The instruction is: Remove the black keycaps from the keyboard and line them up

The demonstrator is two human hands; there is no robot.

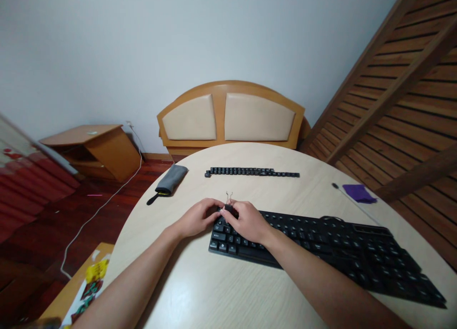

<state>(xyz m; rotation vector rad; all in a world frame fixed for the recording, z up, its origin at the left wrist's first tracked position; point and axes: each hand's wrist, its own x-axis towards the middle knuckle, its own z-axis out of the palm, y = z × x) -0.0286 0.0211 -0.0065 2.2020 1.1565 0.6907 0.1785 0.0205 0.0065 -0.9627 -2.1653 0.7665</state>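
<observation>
A black keyboard (pixel 300 231) lies slantwise on the table, its left end under my hands. In my right hand (pixel 250 220) is a keycap puller (pixel 229 207), its dark handle between my fingers and two thin wire prongs pointing up and away. My left hand (pixel 202 217) is at the keyboard's upper left corner, thumb and fingers closed together, touching or nearly touching my right fingertips. Whatever it pinches is too small to make out. Behind my hands, a long line of loose black keycaps (pixel 246 171) lies on the table.
A grey cloth pouch (pixel 172 179) rests at the table's left. On the right are a purple cloth (pixel 359 194) and a thin brush (pixel 352 198) with a dark tip. The round table (pixel 178 281) has a wooden headboard (pixel 219 111) behind it and a slatted wooden panel (pixel 403 100) to its right.
</observation>
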